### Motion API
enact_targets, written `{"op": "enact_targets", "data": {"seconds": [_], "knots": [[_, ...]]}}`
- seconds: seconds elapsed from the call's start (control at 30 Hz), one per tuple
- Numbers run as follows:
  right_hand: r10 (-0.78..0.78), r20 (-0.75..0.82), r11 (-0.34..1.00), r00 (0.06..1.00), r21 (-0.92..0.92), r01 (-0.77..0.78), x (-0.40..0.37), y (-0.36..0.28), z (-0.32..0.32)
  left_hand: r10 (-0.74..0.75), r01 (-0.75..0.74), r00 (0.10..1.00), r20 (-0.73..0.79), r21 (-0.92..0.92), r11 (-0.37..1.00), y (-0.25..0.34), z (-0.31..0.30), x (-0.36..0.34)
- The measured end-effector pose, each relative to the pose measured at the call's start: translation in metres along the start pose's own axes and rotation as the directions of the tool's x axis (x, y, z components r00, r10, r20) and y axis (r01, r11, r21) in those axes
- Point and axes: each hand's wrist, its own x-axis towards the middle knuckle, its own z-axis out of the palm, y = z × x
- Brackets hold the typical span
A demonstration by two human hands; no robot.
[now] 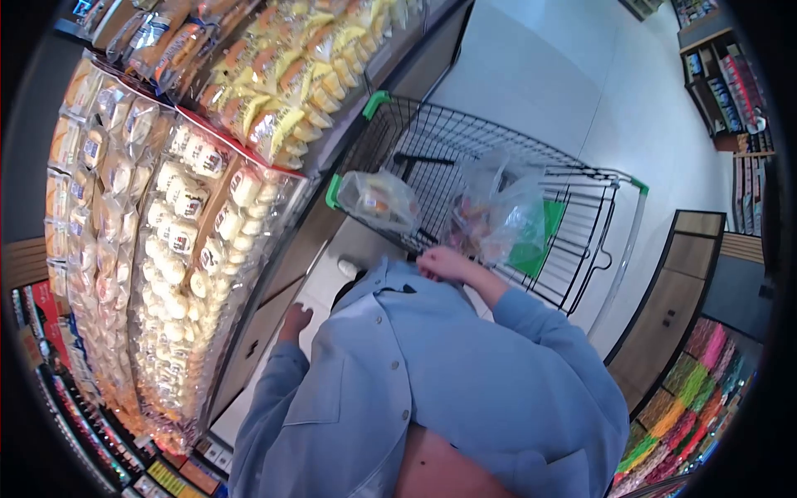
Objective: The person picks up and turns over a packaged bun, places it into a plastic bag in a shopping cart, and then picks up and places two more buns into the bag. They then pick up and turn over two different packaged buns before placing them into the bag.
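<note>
My right hand (445, 264) is in front of my body, at the near side of the wire shopping cart (465, 124). Its fingers are curled closed, and whether they hold the cart's rim or something small is hidden. My left hand (296, 320) hangs low beside the bread shelf, loosely closed, with nothing visible in it. Inside the cart, a clear plastic bag (378, 199) with a packaged item lies at the left end. A larger translucent bag (498, 207) with items in it sits by a green panel (540, 241).
To the left, a shelf holds packaged white buns (187, 207) and bagged yellow-and-brown breads (290, 66). Pale floor tiles (531, 58) extend beyond the cart. At right stand a wooden cabinet (672, 290) and a display of colourful packets (685, 398).
</note>
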Motion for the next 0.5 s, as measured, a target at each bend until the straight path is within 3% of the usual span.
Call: {"op": "enact_targets", "data": {"seconds": [0.1,0.2,0.23,0.27,0.33,0.4,0.5], "knots": [[-0.081,-0.091,0.996,0.993,-0.047,0.077,-0.013,0.007,0.007,-0.086,0.085,0.996,-0.004,-0.146,0.986,0.010,-0.006,-0.006],[-0.133,-0.121,0.991,0.984,-0.033,0.130,-0.004,0.026,0.011,0.109,-0.112,0.993,-0.032,-0.113,0.987,-0.008,0.011,0.038],[-0.046,-0.101,0.963,0.994,-0.270,0.017,-0.004,0.024,0.012,0.130,-0.129,0.992,-0.003,-0.135,0.982,-0.007,0.012,0.050],[-0.033,-0.134,0.953,0.990,-0.303,-0.009,-0.011,0.019,0.021,0.151,-0.146,0.988,0.024,-0.154,0.977,0.001,0.002,0.062],[-0.007,-0.179,0.920,0.984,-0.387,-0.064,0.026,0.076,0.031,0.122,-0.110,0.992,0.028,-0.267,0.957,0.029,-0.028,0.058],[0.009,-0.232,0.841,0.973,-0.524,-0.132,0.050,0.133,0.038,0.219,-0.220,0.975,-0.037,-0.280,0.934,0.042,-0.054,0.061],[0.048,-0.266,0.766,0.963,-0.608,-0.206,0.040,0.145,0.037,0.318,-0.351,0.935,-0.154,-0.285,0.892,0.047,-0.065,0.071]]}}
